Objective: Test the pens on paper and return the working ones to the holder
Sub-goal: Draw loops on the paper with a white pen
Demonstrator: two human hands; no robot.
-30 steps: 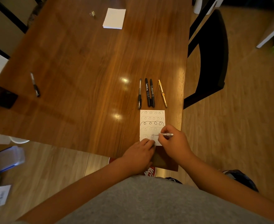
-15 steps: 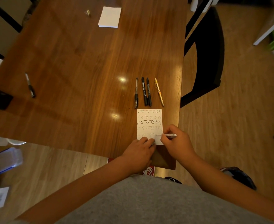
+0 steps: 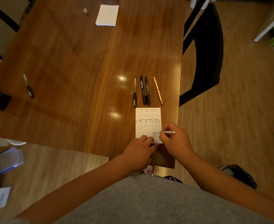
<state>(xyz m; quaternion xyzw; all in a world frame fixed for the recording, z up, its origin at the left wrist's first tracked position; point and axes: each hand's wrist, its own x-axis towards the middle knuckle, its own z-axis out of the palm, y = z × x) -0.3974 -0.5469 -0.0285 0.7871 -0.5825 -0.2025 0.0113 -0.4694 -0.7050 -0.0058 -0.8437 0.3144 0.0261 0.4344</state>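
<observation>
right hand (image 3: pixel 176 139) gripping white pen (image 3: pixel 168 132), left hand (image 3: pixel 141 151) pinning paper (image 3: pixel 147 123)

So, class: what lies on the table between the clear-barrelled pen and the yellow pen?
In the head view, two black markers lie side by side between the clear-barrelled pen and the yellow pen.

Black chair (image 3: pixel 209 46) beside wooden table (image 3: pixel 84 62); binder clip (image 3: pixel 84 11) at far end.

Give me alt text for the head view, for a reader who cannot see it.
The right hand draws loops with a white pen on a paper slip pinned by the left hand. Four pens lie in a row just beyond on the wooden table.
</observation>
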